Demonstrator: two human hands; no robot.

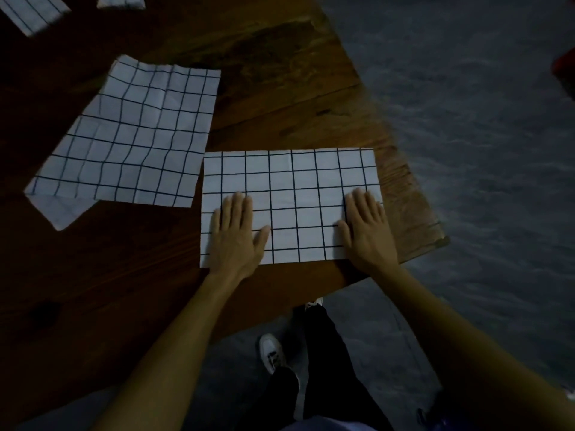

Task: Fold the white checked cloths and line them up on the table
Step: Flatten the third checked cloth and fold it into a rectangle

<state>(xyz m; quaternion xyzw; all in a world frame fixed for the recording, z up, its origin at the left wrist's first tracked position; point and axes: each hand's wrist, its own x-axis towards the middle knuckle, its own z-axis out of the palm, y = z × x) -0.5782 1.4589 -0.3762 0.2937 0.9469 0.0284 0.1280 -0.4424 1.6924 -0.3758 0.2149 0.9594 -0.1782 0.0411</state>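
a dark brown wooden table point(280, 98) filled most of the view, its right corner jutting over a grey floor. on it, near the right edge, lay a white cloth with a black grid of checks, a flat rectangle point(289, 181), its long axis running left to right across the person's front. just beside it, to the far left, lay a second, rumpled white checked cloth point(137, 135), tilted, with one near corner turned under. two smaller folded white checked cloths point(31, 10) sat at the far left edge, partly cut off.

both hands lay flat on the near half of the flat cloth, fingers straight and pointing away, grasping nothing. the left hand point(238, 233) pressed near the cloth's left end, the right hand point(365, 228) near its right end, about equally close to the near edge. judged from this, the next fold would likely bring one short end over to the other, and either hand was placed to lift its own end.
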